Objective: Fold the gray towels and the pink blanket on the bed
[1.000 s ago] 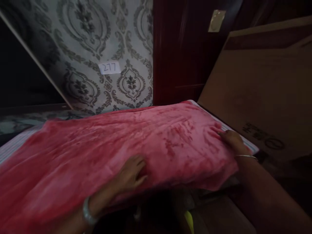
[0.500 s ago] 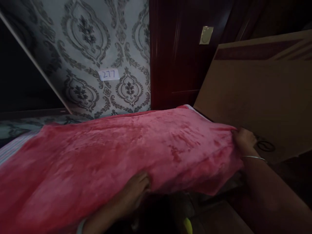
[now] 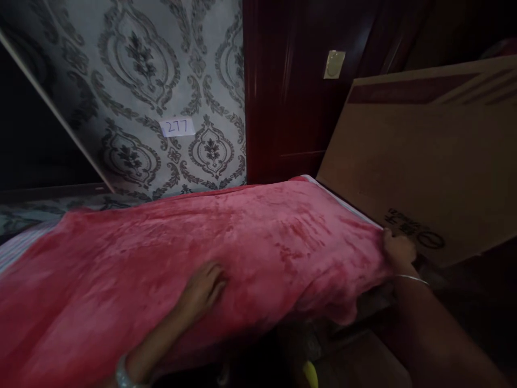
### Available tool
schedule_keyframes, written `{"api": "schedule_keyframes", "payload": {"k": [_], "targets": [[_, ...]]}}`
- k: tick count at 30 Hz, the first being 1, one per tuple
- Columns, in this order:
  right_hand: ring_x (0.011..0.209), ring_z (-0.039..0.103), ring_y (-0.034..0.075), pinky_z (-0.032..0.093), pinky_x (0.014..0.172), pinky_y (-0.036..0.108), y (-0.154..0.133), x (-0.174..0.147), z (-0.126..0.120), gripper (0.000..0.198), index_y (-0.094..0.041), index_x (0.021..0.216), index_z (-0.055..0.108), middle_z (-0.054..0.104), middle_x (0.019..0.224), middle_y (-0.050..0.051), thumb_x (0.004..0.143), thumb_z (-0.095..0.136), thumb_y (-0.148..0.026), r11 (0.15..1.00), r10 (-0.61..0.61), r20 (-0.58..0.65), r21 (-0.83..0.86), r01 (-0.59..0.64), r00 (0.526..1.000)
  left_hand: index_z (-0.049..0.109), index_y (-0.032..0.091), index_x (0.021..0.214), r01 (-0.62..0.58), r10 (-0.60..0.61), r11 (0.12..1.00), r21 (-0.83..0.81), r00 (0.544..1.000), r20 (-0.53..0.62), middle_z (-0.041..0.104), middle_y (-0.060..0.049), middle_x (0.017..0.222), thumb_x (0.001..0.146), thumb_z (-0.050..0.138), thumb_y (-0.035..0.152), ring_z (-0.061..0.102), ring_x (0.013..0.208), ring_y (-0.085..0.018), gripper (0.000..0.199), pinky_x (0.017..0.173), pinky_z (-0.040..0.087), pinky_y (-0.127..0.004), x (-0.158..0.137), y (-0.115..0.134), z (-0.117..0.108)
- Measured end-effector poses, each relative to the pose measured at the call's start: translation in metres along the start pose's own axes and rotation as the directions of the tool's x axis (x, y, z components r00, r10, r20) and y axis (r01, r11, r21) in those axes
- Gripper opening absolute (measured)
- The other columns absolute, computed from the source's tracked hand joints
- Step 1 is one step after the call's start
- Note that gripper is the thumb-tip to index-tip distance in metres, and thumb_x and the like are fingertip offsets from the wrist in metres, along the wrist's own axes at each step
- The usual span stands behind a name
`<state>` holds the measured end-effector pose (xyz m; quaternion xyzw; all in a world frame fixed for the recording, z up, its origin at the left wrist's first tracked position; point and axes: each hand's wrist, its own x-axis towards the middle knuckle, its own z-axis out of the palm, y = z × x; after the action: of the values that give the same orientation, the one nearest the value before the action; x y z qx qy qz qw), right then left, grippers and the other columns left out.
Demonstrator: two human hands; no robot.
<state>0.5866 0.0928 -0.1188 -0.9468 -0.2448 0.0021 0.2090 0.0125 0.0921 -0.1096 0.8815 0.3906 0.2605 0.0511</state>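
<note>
A pink plush blanket (image 3: 250, 231) is spread over a long, flat surface in front of me, its front edge hanging in loose folds. My right hand (image 3: 399, 250) is closed on the blanket's right edge, near the cardboard. Over the middle of the blanket is my left hand (image 3: 205, 285), fingers loosely bent and apart, holding no visible fold. Whether its fingertips press on the cloth is hard to see. White edging (image 3: 341, 202) of a layer underneath shows along the right side, and striped cloth (image 3: 24, 245) shows at the left end.
A large cardboard sheet or box (image 3: 428, 156) leans at the right. Behind are patterned wallpaper (image 3: 210, 145) with a paper label (image 3: 177, 127) reading 277, and a dark red panel (image 3: 283, 97). A dark screen-like panel (image 3: 36, 129) stands left. Something yellow (image 3: 310, 373) is below.
My left hand has come off the blanket's front edge and moved up and left over it. My right hand has shifted slightly down, drawing the right corner lower, and the white edging shows more.
</note>
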Motion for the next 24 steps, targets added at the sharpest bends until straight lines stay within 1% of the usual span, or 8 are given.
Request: {"api": "schedule_keyframes", "payload": {"k": [3, 4, 8, 12, 15, 17, 21, 24], "targets": [[0.107, 0.068, 0.039, 0.053, 0.085, 0.045, 0.011, -0.02, 0.007, 0.06, -0.005, 0.122, 0.072, 0.069, 0.109, 0.03, 0.102, 0.034, -0.046, 0.982, 0.171, -0.044, 0.088, -0.166, 0.984, 0.066, 0.02, 0.119, 0.08, -0.077, 0.987, 0.136, 0.997, -0.026, 0.07, -0.014, 0.127, 0.097, 0.045, 0.038, 0.067, 0.116, -0.03, 0.035, 0.101, 0.056, -0.049, -0.013, -0.032, -0.005], [0.107, 0.068, 0.039, 0.053, 0.085, 0.045, 0.016, -0.027, 0.011, 0.057, -0.008, 0.122, 0.072, 0.069, 0.109, 0.029, 0.102, 0.035, -0.047, 0.974, 0.195, -0.066, 0.128, -0.185, 0.979, 0.066, 0.019, 0.122, 0.106, -0.103, 0.978, 0.177, 0.994, -0.028, 0.068, -0.015, 0.131, 0.097, 0.044, 0.041, 0.067, 0.118, -0.031, 0.039, 0.102, 0.055, -0.05, -0.02, -0.041, -0.006], [0.099, 0.069, 0.037, 0.052, 0.081, 0.042, 0.032, -0.044, 0.023, 0.051, -0.01, 0.128, 0.066, 0.071, 0.104, 0.026, 0.1, 0.04, -0.044, 0.951, 0.216, -0.118, 0.251, -0.181, 0.969, 0.063, 0.016, 0.132, 0.17, -0.169, 0.94, 0.297, 0.985, -0.027, 0.064, -0.017, 0.14, 0.096, 0.041, 0.049, 0.06, 0.129, -0.036, 0.053, 0.107, 0.05, -0.057, -0.047, -0.064, -0.007], [0.096, 0.067, 0.032, 0.049, 0.08, 0.037, 0.035, -0.034, 0.014, 0.043, -0.014, 0.125, 0.066, 0.071, 0.105, 0.021, 0.1, 0.045, -0.042, 0.938, 0.251, -0.184, 0.287, -0.192, 0.95, 0.06, 0.017, 0.138, 0.173, -0.176, 0.935, 0.308, 0.984, -0.018, 0.062, -0.015, 0.143, 0.096, 0.039, 0.047, 0.057, 0.135, -0.035, 0.056, 0.112, 0.046, -0.058, -0.058, -0.08, -0.001], [0.091, 0.065, 0.029, 0.047, 0.078, 0.035, 0.029, -0.019, 0.002, 0.037, -0.014, 0.124, 0.066, 0.07, 0.102, 0.019, 0.1, 0.046, -0.035, 0.911, 0.34, -0.247, 0.327, -0.252, 0.908, 0.061, 0.019, 0.138, 0.167, -0.167, 0.938, 0.305, 0.986, -0.025, 0.062, -0.012, 0.144, 0.095, 0.04, 0.047, 0.055, 0.137, -0.034, 0.055, 0.115, 0.044, -0.058, -0.061, -0.09, 0.005], [0.089, 0.064, 0.028, 0.045, 0.077, 0.035, 0.024, -0.014, -0.001, 0.034, -0.014, 0.122, 0.067, 0.069, 0.099, 0.018, 0.099, 0.049, -0.032, 0.901, 0.372, -0.249, 0.331, -0.282, 0.894, 0.061, 0.019, 0.138, 0.159, -0.157, 0.937, 0.311, 0.987, -0.032, 0.062, -0.012, 0.145, 0.095, 0.041, 0.049, 0.055, 0.137, -0.034, 0.057, 0.115, 0.043, -0.057, -0.063, -0.096, 0.01], [0.087, 0.062, 0.03, 0.043, 0.073, 0.037, 0.02, -0.02, 0.001, 0.03, -0.009, 0.112, 0.071, 0.066, 0.093, 0.019, 0.095, 0.054, -0.027, 0.899, 0.384, -0.162, 0.288, -0.329, 0.909, 0.059, 0.023, 0.143, 0.128, -0.126, 0.935, 0.33, 0.992, -0.027, 0.057, -0.01, 0.151, 0.097, 0.041, 0.05, 0.051, 0.141, -0.033, 0.057, 0.116, 0.042, -0.056, -0.067, -0.099, 0.014], [0.106, 0.058, 0.038, 0.043, 0.081, 0.045, 0.015, -0.033, -0.004, 0.042, -0.002, 0.12, 0.068, 0.062, 0.108, 0.029, 0.097, 0.045, -0.029, 0.919, 0.338, -0.151, 0.267, -0.291, 0.929, 0.055, 0.031, 0.147, 0.122, -0.142, 0.926, 0.357, 0.989, 0.03, 0.049, -0.007, 0.158, 0.098, 0.043, 0.048, 0.046, 0.145, -0.033, 0.053, 0.116, 0.039, -0.058, -0.065, -0.088, 0.013]]}}
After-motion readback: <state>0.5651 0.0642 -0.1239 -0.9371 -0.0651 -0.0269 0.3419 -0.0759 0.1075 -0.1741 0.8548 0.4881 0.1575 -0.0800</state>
